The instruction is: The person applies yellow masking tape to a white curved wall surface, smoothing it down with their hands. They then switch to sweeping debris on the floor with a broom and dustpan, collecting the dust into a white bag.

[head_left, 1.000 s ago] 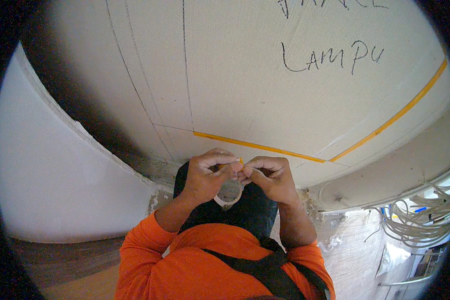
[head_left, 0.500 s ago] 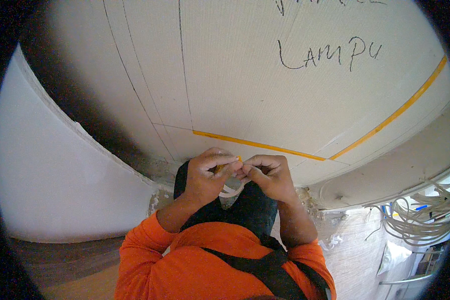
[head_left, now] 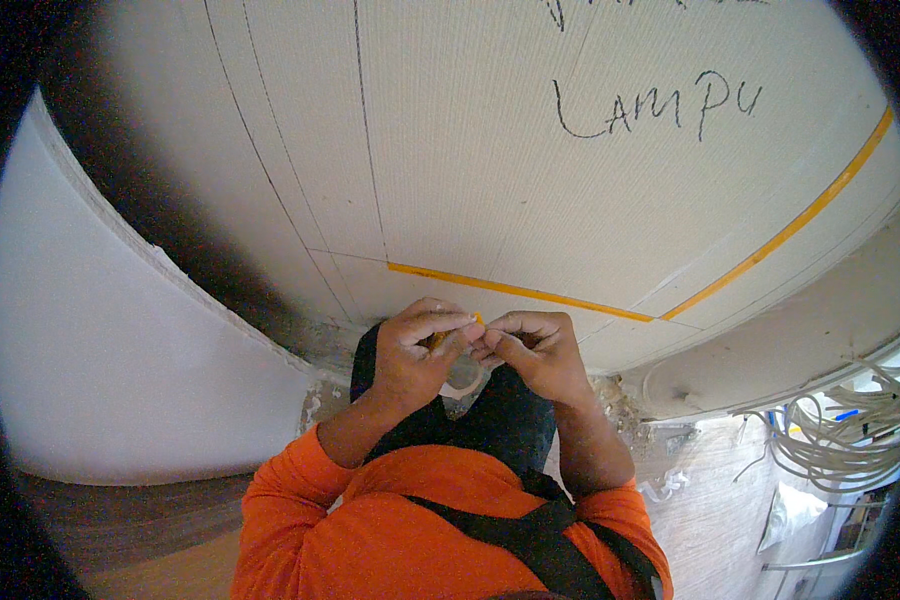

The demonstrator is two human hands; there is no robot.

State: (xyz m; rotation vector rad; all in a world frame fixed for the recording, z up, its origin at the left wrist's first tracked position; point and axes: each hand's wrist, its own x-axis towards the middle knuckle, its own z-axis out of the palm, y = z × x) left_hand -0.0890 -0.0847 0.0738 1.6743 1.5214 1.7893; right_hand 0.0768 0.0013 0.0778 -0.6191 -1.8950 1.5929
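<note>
My left hand (head_left: 417,345) and my right hand (head_left: 537,352) meet in front of my lap, close to the wall. Both are closed, thumbs and fingertips pinched together. A small piece of yellow tape (head_left: 479,319) shows between the fingertips, and more yellow is partly covered by my left fingers. Below the fingers hangs a pale curved strip or loop (head_left: 462,388); how it joins the yellow piece is hidden. Ahead, a yellow tape line (head_left: 520,290) runs low across the cream ribbed wall (head_left: 470,150), meeting a second, slanting yellow strip (head_left: 780,235) on the right.
Dark pencil lines and handwriting mark the wall. A white panel (head_left: 150,350) curves along the left. At the far right hangs a bundle of pale cable coils (head_left: 835,440), above a white bag (head_left: 795,515) and a metal frame (head_left: 820,563). White scraps (head_left: 663,485) lie on the floor.
My hands stay almost in place, still pinching. The pale strip beneath them has shifted slightly and shows less of its curve. The view has moved a little.
</note>
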